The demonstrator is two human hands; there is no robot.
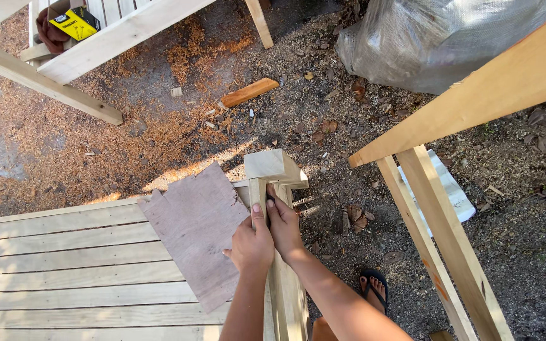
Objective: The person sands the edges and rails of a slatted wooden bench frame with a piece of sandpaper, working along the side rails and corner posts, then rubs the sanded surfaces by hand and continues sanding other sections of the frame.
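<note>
1. Hands first, in the head view, the only one: your left hand (252, 243) and right hand (284, 228) sit side by side on the narrow wooden rail (285, 284) that runs up from the bottom edge toward the corner post (273, 167).
2. Your left hand is closed around the rail's left face, thumb lying flat on top and pointing at the post. Judging by that, you are steadying the rail and keeping it lined up.
3. Your right hand lies along the rail's right side, fingers stretched forward and pressed to the wood just below the post. It is touching rather than wrapped round; how firmly it presses cannot be told.
4. The rail's far end meets the post at the corner of the slatted panel (64, 265), so both hands sit close to the joint, where holding it counts most.
5. A thin brownish board (197, 230) lies on the slats, just beside your left hand.
6. Around you: a wooden frame (450, 252) on the right, a plastic-wrapped bundle (437, 38) at top, a wood offcut (249, 92) on the sawdust-strewn ground (159, 113), and your sandalled foot (374, 287).
</note>
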